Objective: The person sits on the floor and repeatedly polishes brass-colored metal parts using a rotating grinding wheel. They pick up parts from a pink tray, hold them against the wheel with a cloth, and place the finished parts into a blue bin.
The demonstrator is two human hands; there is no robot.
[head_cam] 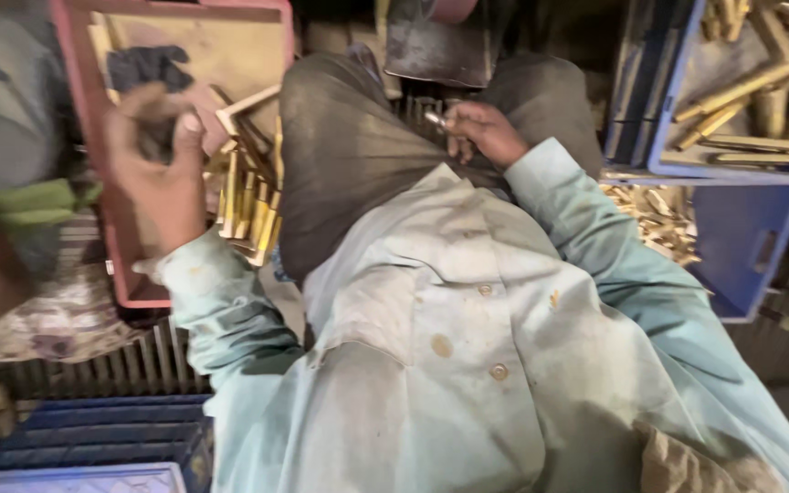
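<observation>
My left hand [152,155] is raised over the red crate [93,183], fingers curled round a small dark piece that is blurred. Below it in the crate lie several brass rods [248,205] stacked side by side. My right hand [481,132] rests near my knee and pinches a short shiny metal piece [435,119] between thumb and fingers. My pale green shirt and dark trousers fill the middle of the view.
A blue crate [741,237] at the right holds brass shavings, and a second blue crate [678,110] above it holds brass bars. A dark metal machine part [440,41] stands ahead. Blue crates [102,438] lie at the lower left. Another person's blurred clothing is at the far left.
</observation>
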